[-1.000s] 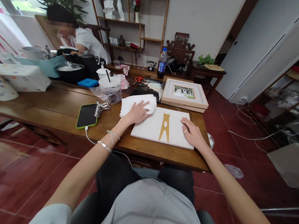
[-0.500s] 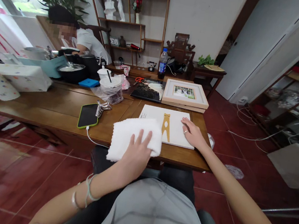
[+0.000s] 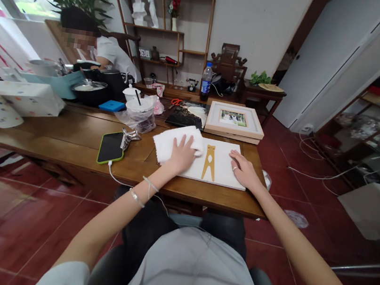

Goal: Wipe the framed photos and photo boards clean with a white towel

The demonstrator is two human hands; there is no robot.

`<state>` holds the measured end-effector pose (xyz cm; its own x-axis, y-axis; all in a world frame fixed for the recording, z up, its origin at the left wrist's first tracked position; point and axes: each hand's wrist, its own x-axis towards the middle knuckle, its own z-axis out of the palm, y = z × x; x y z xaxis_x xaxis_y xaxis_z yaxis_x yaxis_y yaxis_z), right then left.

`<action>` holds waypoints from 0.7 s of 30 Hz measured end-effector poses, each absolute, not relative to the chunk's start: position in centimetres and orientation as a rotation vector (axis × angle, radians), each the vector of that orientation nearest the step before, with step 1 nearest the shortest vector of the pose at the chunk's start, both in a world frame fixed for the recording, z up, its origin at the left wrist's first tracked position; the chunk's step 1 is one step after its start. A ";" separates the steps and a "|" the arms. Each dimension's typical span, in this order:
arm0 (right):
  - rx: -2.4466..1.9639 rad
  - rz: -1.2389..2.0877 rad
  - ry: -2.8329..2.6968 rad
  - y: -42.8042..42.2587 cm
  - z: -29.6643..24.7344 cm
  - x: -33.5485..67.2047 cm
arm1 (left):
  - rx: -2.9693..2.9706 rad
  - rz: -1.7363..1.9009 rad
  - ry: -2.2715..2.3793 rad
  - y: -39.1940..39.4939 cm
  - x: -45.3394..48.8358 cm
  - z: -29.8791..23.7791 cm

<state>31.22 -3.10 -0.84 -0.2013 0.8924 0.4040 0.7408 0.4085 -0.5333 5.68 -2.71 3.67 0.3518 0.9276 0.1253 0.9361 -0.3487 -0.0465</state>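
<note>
A white board (image 3: 223, 169) lies on the wooden table before me, with a tan animal-like figure (image 3: 208, 170) with two long legs in its middle. My left hand (image 3: 183, 155) holds a folded white towel (image 3: 165, 141) over the board's left side. Its fingers spread across the top of the towel, and the thumb is partly hidden by a fold. On the board's right edge rests my right hand (image 3: 243, 169), fingers stretched out, with a ring on one finger. The towel covers the board's left part.
Left of the towel lies a phone (image 3: 111, 147) on a cable. Behind the board are a framed photo (image 3: 234, 118), a dark panel (image 3: 185, 115), orange scissors (image 3: 176, 102), a bottle (image 3: 207, 80) and a bagged cup (image 3: 140, 109). A person (image 3: 114, 52) sits at the far left.
My left hand has moved the towel forward, away from the table's front edge and onto the board's left side. My right hand stays in place on the board.
</note>
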 end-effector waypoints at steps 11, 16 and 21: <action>-1.355 0.284 -1.996 -3.0 -1.0 31.3 | -2.547 0.007 -1.661 -5.5 6.1 4.7; -1.362 0.255 -2.018 -3.0 -1.1 31.3 | -2.595 0.156 -1.581 -12.3 6.6 6.1; -1.365 0.247 -2.019 -3.1 -0.9 31.2 | -2.636 0.051 -1.555 -11.8 6.1 5.8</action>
<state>31.23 -3.07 -0.90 -0.2203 0.8773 0.4263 0.7488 0.4322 -0.5025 6.09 -11.76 5.81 0.4841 0.8750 0.0120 0.8723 -0.4814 -0.0859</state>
